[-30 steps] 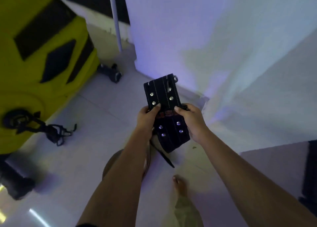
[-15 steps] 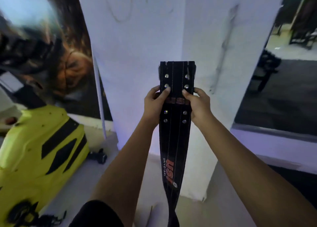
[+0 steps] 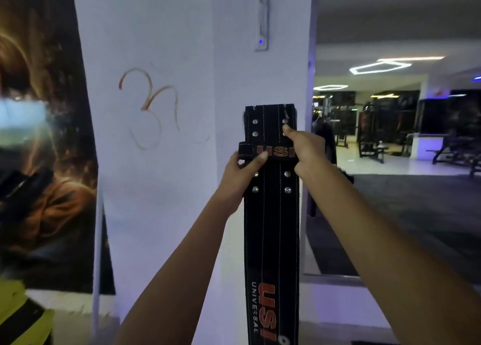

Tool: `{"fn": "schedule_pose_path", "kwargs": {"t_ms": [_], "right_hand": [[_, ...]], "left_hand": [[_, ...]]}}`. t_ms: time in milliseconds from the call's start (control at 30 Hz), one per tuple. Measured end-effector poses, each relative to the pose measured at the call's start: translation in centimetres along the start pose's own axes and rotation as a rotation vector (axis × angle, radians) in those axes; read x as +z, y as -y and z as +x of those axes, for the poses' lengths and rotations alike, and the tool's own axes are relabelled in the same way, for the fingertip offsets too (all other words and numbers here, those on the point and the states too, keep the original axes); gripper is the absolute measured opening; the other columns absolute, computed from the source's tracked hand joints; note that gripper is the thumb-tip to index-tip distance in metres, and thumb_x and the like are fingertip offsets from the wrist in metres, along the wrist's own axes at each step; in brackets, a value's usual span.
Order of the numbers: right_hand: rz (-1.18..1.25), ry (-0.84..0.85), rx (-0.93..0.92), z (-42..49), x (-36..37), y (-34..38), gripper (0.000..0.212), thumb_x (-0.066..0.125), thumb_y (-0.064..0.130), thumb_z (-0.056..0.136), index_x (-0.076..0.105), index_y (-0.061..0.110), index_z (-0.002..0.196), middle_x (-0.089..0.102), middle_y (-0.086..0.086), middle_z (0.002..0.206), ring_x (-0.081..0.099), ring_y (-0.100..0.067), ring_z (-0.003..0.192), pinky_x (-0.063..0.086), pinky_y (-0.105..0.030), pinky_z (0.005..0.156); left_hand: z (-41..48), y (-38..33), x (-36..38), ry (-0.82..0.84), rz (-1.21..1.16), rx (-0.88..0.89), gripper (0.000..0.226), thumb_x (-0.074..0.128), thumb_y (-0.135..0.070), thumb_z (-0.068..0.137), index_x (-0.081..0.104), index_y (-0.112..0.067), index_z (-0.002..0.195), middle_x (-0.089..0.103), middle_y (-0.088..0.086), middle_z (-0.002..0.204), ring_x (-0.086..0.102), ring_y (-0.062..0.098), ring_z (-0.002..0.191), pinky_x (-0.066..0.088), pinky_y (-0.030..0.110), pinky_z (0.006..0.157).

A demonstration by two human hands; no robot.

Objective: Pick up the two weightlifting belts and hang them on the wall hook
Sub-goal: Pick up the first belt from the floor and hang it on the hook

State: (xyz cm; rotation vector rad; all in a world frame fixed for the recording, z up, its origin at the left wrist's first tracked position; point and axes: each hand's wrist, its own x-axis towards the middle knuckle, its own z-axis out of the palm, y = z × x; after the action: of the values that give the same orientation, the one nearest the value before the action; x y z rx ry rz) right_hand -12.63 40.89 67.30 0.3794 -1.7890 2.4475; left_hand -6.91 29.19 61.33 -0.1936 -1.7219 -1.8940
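A black weightlifting belt (image 3: 270, 230) with silver rivets and orange USI lettering hangs straight down in front of a white pillar (image 3: 169, 162). Both hands grip it near its top end. My left hand (image 3: 242, 170) pinches the belt's loop band at the left edge. My right hand (image 3: 304, 149) holds the right edge, thumb pressed up by the upper rivets. The buckle end is raised against the pillar's corner. A small metal hook seems to peek out at the belt's top right, but I cannot tell for sure. Whether a second belt lies behind this one is hidden.
A narrow white fixture with a blue light (image 3: 261, 41) runs down the pillar above the belt. A dark poster (image 3: 44, 162) covers the wall at left, with a yellow machine (image 3: 23, 316) below it. Gym equipment (image 3: 390, 131) stands in the open hall at right.
My view has swung up from the floor to the pillar. Both hands have lifted the belt higher, and it now hangs full length instead of folded.
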Motion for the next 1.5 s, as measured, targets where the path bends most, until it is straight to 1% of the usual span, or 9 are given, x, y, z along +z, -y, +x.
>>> {"fn": "schedule_pose_path", "kwargs": {"t_ms": [100,267,467,667,833,1033,1167,1333,1500], "right_hand": [[0.015,-0.064,-0.086,0.5,-0.4,2.5,0.044,0.072,0.026,0.079,0.062,-0.008,0.105,0.064,-0.018,0.120,0.057,-0.034,0.115,0.047,-0.047,0.099],[-0.004,0.070,-0.062,-0.1,-1.8,3.4,0.044,0.076,0.046,0.068,0.066,0.015,0.098,0.068,-0.010,0.115,0.063,-0.031,0.108,0.049,-0.052,0.096],[0.096,0.067,-0.018,-1.2,-2.3,2.8,0.031,0.070,0.027,0.080,0.066,0.017,0.109,0.067,-0.009,0.119,0.061,-0.030,0.114,0.053,-0.043,0.091],[0.128,0.021,-0.051,-1.4,-1.8,4.3,0.010,0.069,0.023,0.082,0.060,0.023,0.078,0.062,0.002,0.092,0.059,-0.028,0.112,0.048,-0.053,0.098],[0.145,0.041,-0.106,-1.8,-1.2,5.2,0.020,0.068,0.021,0.082,0.065,0.014,0.101,0.065,0.001,0.093,0.061,-0.018,0.086,0.050,-0.031,0.061],[0.155,0.044,-0.140,-2.1,-1.6,6.0,0.009,0.069,0.020,0.081,0.061,0.022,0.083,0.063,0.003,0.091,0.058,-0.021,0.095,0.050,-0.036,0.069],[0.161,0.053,-0.134,-2.5,-1.8,6.0,0.010,0.070,0.020,0.080,0.061,0.024,0.080,0.065,0.001,0.100,0.061,-0.025,0.110,0.052,-0.043,0.092],[0.141,0.071,-0.148,-3.1,-2.3,6.3,0.012,0.069,0.021,0.081,0.059,0.025,0.080,0.063,0.004,0.092,0.060,-0.021,0.099,0.046,-0.033,0.066],[0.156,0.055,-0.131,-3.1,-2.8,6.1,0.013,0.071,0.021,0.080,0.058,0.023,0.081,0.065,-0.001,0.106,0.061,-0.024,0.108,0.051,-0.039,0.077]], "left_hand": [[0.1,0.0,1.5,0.039,0.027,-0.016,0.035,0.058,-0.035,0.090,0.063,-0.010,0.113,0.072,0.011,0.105,0.071,0.024,0.092,0.058,0.030,0.072],[1.7,-2.7,3.3,-0.028,0.058,0.112,0.031,0.056,-0.027,0.092,0.062,-0.006,0.113,0.071,0.007,0.098,0.069,0.023,0.090,0.057,0.027,0.069],[1.4,-3.9,3.9,0.048,0.093,0.148,0.024,0.055,-0.030,0.092,0.062,-0.015,0.110,0.071,0.004,0.100,0.070,0.018,0.088,0.057,0.024,0.067],[-0.5,-2.0,3.1,0.109,0.129,0.098,0.021,0.052,-0.035,0.093,0.066,-0.019,0.096,0.073,-0.002,0.085,0.071,0.011,0.077,0.054,0.019,0.062],[0.6,-3.8,3.7,0.052,0.120,0.197,0.023,0.055,-0.031,0.092,0.064,-0.014,0.104,0.072,0.005,0.094,0.070,0.015,0.083,0.056,0.022,0.066],[-2.8,1.7,2.1,0.168,0.067,-0.066,0.035,0.061,-0.034,0.086,0.063,-0.011,0.112,0.072,0.008,0.102,0.071,0.021,0.091,0.057,0.027,0.073],[-2.4,0.5,2.1,0.221,-0.013,-0.114,0.036,0.064,-0.026,0.085,0.062,-0.006,0.114,0.072,0.008,0.100,0.071,0.021,0.090,0.057,0.029,0.073],[-4.5,3.9,1.3,0.290,0.021,-0.250,0.035,0.066,-0.020,0.083,0.062,-0.003,0.113,0.071,0.014,0.104,0.070,0.027,0.095,0.057,0.034,0.080],[-3.5,3.0,0.5,0.356,0.022,-0.227,0.022,0.065,-0.008,0.083,0.064,-0.004,0.105,0.072,0.010,0.096,0.071,0.022,0.087,0.058,0.031,0.077]]}}
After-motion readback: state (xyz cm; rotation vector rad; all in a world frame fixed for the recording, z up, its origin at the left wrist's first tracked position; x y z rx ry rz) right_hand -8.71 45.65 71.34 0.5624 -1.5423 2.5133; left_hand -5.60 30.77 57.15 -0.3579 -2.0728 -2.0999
